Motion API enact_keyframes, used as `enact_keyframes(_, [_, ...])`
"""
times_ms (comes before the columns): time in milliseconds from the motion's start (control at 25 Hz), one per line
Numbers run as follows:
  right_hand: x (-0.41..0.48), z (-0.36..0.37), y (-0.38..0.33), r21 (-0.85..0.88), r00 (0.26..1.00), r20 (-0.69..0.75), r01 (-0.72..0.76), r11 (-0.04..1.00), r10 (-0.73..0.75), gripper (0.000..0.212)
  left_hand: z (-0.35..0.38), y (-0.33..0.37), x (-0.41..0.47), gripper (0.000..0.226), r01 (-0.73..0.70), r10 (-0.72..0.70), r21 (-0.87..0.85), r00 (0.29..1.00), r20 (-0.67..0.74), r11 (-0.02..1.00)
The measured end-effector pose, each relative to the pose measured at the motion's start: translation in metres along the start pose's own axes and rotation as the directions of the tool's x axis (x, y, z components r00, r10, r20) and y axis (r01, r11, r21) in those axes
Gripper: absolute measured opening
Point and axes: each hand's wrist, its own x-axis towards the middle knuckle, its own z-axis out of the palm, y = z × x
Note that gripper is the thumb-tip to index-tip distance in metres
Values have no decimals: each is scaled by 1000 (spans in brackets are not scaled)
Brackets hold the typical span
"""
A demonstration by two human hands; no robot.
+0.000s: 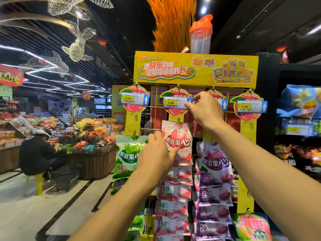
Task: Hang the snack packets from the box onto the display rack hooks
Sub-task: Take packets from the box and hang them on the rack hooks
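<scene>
the left hand (154, 152) grips the left edge of a pink snack packet (180, 141), thumb on its front and fingers curled behind. the packet's top sits at a small hook (178, 120) in the middle column of the display rack (194, 68), and it hangs upright over a string of more pink packets (173, 192) running down below it.

the right hand (205, 111) is raised higher, thumb and forefinger pinching the right end of a price tag (175, 102) that sits across a round fruit-shaped card (176, 112) on the rack's top row. similar tags and cards hang left and right of it along the same row.

just left of the pink packet hangs a green packet (125, 153), partly behind the left hand. to the right hangs a column of purple packets (215, 164). the rack has a yellow header board, and a clear bottle with an orange lid (201, 35) stands on top beside tall orange plumes (172, 23).

well to the left, a person in dark clothes (36, 150) sits on a yellow stool (37, 183) at a counter of loose sweets (90, 134), with a black shopping basket (66, 176) on the floor next to them.
</scene>
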Motion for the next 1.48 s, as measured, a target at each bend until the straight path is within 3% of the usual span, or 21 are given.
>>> enact_keyframes(120, [-17, -7, 3, -18, 1000, 11, 8, 1000, -8, 42, -3, 2, -10, 56, -62, 68, 74, 995, -73, 995])
enact_keyframes(240, [-44, -18, 16, -195, 998, 53, 27, 980, -17, 48, -4, 9, -17, 58, -161, 171, 107, 981, -89, 981])
enact_keyframes(440, [-109, -41, 54, -449, 992, 129, 69, 891, -12, 51, 8, 31, -42, 59, -323, 326, 111, 945, -17, 940])
enact_keyframes(680, [-189, -68, 127, -628, 949, 255, 15, 778, 188, 49, 55, 68, -89, 53, -447, 447, -39, 877, 176, 894])
enact_keyframes(920, [-259, -102, 209, -720, 885, 313, -15, 694, 344, 48, 128, 129, -136, 53, -528, 525, -105, 765, 373, 843])
enact_keyframes(1240, [-308, -156, 334, -743, 844, 306, -78, 665, 441, 47, 220, 235, -176, 60, -542, 550, -182, 662, 510, 821])
enact_keyframes(1480, [-335, -200, 427, -773, 768, 288, -165, 612, 571, 53, 296, 312, -208, 64, -539, 553, -225, 586, 592, 812])
